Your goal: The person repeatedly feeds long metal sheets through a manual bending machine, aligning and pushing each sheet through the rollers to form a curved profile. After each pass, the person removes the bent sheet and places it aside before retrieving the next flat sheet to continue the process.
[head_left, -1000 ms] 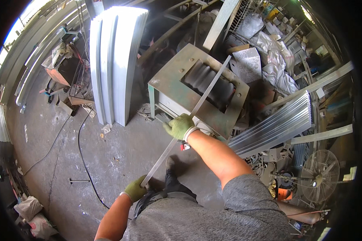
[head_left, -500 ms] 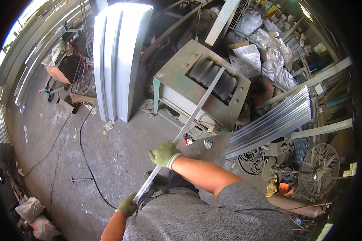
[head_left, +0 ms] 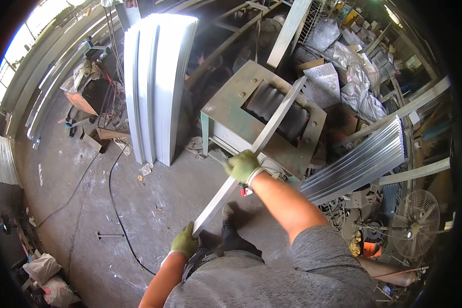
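A long, straight silvery metal bar (head_left: 215,205) slants from near my body up to the right, its far end over a worn grey-green machine (head_left: 229,102). That end lies across an opening in the machine's top plate, where dark ridged rollers (head_left: 268,100) show. My left hand (head_left: 185,241), in a green work glove, is closed around the near end of the bar. Farther along, by the machine's front edge, my gloved right hand (head_left: 243,167) grips the bar too; motion blurs its fingers somewhat. Whether the bar touches the machine I cannot tell.
Tall ribbed metal sheets (head_left: 156,92) stand left of the machine. More corrugated sheets (head_left: 357,161) lean at the right, near a wire-guarded fan (head_left: 413,226). A black cable (head_left: 119,215) crosses the concrete floor, beside a small metal rod (head_left: 110,235). Silvery sacks (head_left: 357,84) lie behind.
Both hands have moved forward and right with the bar, pushing its far end farther over the machine. My right arm is stretched out more, and a foot now shows ahead of my body.
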Available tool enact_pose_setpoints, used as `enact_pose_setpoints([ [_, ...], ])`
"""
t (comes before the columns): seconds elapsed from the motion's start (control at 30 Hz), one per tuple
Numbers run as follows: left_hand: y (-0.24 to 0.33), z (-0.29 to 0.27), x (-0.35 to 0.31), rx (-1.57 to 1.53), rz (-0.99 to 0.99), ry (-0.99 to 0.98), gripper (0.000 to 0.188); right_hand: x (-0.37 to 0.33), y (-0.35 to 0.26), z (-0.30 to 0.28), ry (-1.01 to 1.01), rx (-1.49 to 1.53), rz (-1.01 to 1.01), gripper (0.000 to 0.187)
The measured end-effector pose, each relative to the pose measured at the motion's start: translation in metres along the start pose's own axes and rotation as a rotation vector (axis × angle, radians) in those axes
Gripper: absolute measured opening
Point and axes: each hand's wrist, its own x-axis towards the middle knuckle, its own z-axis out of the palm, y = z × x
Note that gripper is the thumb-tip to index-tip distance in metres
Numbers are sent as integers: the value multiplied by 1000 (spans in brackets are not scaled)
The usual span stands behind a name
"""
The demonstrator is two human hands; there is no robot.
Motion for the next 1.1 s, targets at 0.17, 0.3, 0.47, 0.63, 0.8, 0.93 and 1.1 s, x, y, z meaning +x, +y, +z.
enact_pose_setpoints([
  [0.17, 3, 4, 0, 2, 37, -26, 45, -6, 10, 7, -23, 126, -40, 55],
  [0.3, -71, 23, -48, 21, -95, -134, 54, -58, -65, 48, 3, 88, -153, 48],
  [0.47, -120, 15, -67, -192, -303, -298, 64, -70, -92, 61, 223, 282, -300, 40],
  [0.63, -47, -12, 2, -394, -212, -165, 46, -11, -5, 46, 436, 239, -297, 36],
  [0.8, 51, -32, 59, -374, -209, -188, 50, 22, 71, 29, 380, 143, -98, 38],
  [0.93, 118, -35, 91, -197, -211, -138, 62, 42, 123, 4, 179, 39, -62, 47],
  [1.1, 146, -28, 113, -182, -151, -98, 65, 52, 147, -19, 89, -60, -55, 46],
])
